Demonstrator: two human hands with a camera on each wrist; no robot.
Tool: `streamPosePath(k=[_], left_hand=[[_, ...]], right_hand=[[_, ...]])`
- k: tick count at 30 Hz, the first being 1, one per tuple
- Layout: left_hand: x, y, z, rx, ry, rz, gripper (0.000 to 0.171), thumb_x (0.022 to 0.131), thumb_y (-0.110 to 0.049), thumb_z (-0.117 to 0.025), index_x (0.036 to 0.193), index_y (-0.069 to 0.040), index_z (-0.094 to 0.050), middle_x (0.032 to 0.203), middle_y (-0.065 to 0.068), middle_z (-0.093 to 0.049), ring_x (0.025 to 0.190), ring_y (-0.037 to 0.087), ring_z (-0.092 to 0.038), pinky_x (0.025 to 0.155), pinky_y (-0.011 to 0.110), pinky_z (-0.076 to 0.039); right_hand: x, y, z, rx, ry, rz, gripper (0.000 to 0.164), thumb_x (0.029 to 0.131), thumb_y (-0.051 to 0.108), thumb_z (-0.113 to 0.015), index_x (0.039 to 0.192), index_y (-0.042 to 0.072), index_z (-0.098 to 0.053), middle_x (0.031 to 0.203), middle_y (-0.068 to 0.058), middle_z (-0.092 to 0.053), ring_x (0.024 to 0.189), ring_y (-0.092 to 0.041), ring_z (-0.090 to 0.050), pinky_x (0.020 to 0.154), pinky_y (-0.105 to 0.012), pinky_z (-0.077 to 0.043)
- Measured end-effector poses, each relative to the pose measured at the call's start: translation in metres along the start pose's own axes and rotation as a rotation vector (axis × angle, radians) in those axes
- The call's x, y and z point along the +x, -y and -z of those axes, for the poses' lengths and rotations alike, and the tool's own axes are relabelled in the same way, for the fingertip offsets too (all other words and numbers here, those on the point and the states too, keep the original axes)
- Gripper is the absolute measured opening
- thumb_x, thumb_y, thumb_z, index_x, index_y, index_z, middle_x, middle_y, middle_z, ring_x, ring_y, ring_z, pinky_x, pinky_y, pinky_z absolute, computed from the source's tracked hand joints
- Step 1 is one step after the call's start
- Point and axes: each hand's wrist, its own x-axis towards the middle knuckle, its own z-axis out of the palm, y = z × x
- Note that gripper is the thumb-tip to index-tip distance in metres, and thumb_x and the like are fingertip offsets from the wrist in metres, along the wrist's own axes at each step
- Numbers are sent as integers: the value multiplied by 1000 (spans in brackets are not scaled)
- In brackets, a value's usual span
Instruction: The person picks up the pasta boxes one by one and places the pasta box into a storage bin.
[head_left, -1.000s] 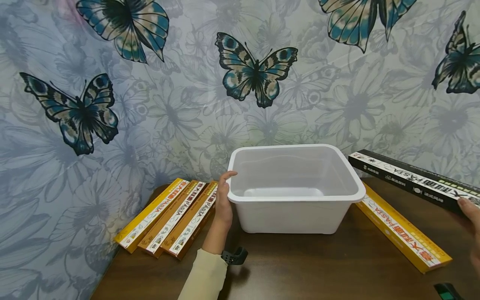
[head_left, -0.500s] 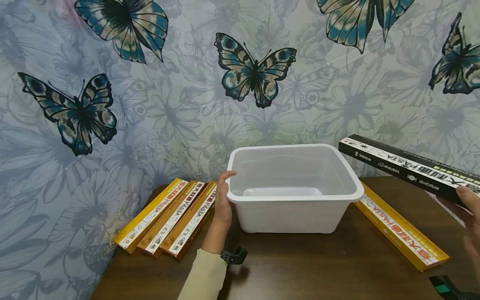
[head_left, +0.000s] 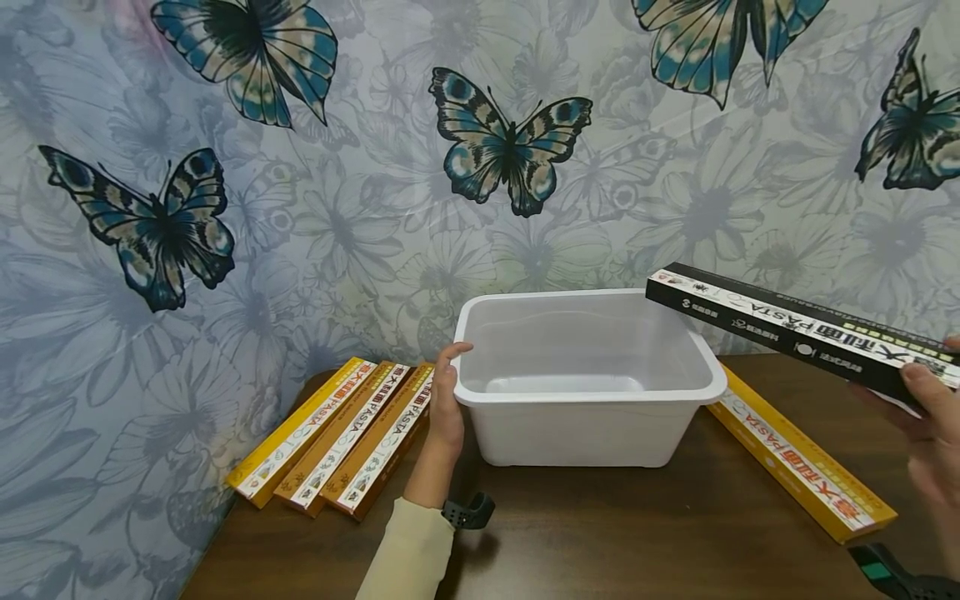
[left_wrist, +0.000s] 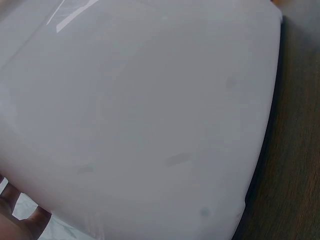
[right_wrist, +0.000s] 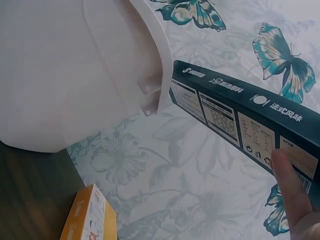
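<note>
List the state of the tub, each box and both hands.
Tub, upright on the table, lidless, nothing visible inside.
Black box, held off the table.
Left yellow box, lying, near end closed.
Left brown box, lying, near end closed.
Right brown box, lying, near end closed.
Right yellow box, lying, near end closed.
Left hand, gripping the tub.
Right hand, holding the black box.

Left, near: plain pale cream sleeve (head_left: pixel 411 552), its end short of the wrist; just beyond it, a black wristband (head_left: pixel 469 512) with a rounded block. Left hand (head_left: pixel 447 408) and right hand (head_left: pixel 937 425), bare. Right, near: black wrist device (head_left: pixel 887 577) with a green rectangular panel (head_left: pixel 875 571).
</note>
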Motion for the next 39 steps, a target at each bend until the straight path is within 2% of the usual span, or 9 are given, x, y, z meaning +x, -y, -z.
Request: streamPosePath(k=[8, 12, 16, 18, 21, 26, 32, 35, 39], left_hand=[[1, 2, -2, -6, 6, -6, 54, 98, -42, -27, 135, -9, -49, 141, 12, -46, 125, 48, -38, 101, 44, -36], [1, 1, -2, 3, 6, 3, 54, 98, -42, -26, 135, -10, -49, 142, 10, -46, 124, 36, -42, 101, 43, -36], [1, 1, -1, 7, 1, 4, 53, 98, -41, -27, 135, -10, -49, 142, 14, -46, 118, 22, -46, 99, 41, -37], [1, 1, -1, 10, -2, 2, 53, 98, -41, -27, 135, -10, -50, 141, 15, -46, 117, 20, -47, 99, 40, -37], [1, 0, -1, 14, -1, 2, 53, 98, -41, -27, 135, -10, -50, 141, 16, -46, 117, 20, -47, 99, 40, -37], [0, -1, -1, 22, -1, 4, 53, 98, -41, -26, 135, -10, -49, 143, 13, -45, 120, 20, -45, 101, 42, -35], [0, -2, 0, 17, -10, -1, 53, 98, -40, -26, 135, -10, -49, 141, 11, -46, 123, 29, -43, 103, 44, -34], [0, -2, 1, 11, -12, 5, 53, 98, -41, -27, 135, -10, -49, 141, 11, -46, 124, 34, -42, 102, 45, -35], [-1, -3, 0, 12, -6, 17, 53, 98, -41, -26, 135, -11, -49, 143, 9, -45, 126, 32, -42, 104, 45, -34]], right_hand=[[2, -1, -6, -60, 110, -65, 48, 98, -14, -40, 143, 3, -44, 133, -5, -38, 104, -11, -66, 73, -26, -59], [2, -2, -13, -97, 182, -49, 51, 97, -15, -39, 146, -1, -40, 137, -3, -33, 105, -11, -61, 75, -24, -59], [2, -5, -19, -134, 204, -58, 50, 97, -16, -41, 145, -2, -41, 137, -4, -38, 104, -11, -62, 73, -22, -58], [1, -7, -20, -166, 215, -74, 50, 97, -15, -41, 145, 0, -43, 150, -3, -33, 97, -7, -62, 72, -19, -57], [0, -8, -23, -217, 218, -96, 49, 98, -14, -42, 144, 3, -44, 155, 0, -29, 90, -5, -61, 70, -17, -56], [6, -12, -28, -240, 240, -147, 53, 98, -13, -43, 147, 6, -41, 136, 0, -42, 102, -5, -64, 71, -20, -58], [15, -20, -33, -321, 308, -240, 58, 99, -9, -45, 151, 16, -35, 164, -1, -17, 99, 1, -65, 74, -15, -56], [20, -24, -37, -380, 328, -290, 58, 99, -7, -48, 150, 17, -37, 160, 0, -24, 96, 2, -67, 75, -14, -55], [24, -26, -42, -465, 347, -313, 58, 97, -6, -53, 148, 19, -42, 139, 7, -41, 86, 1, -70, 73, -12, -53]])
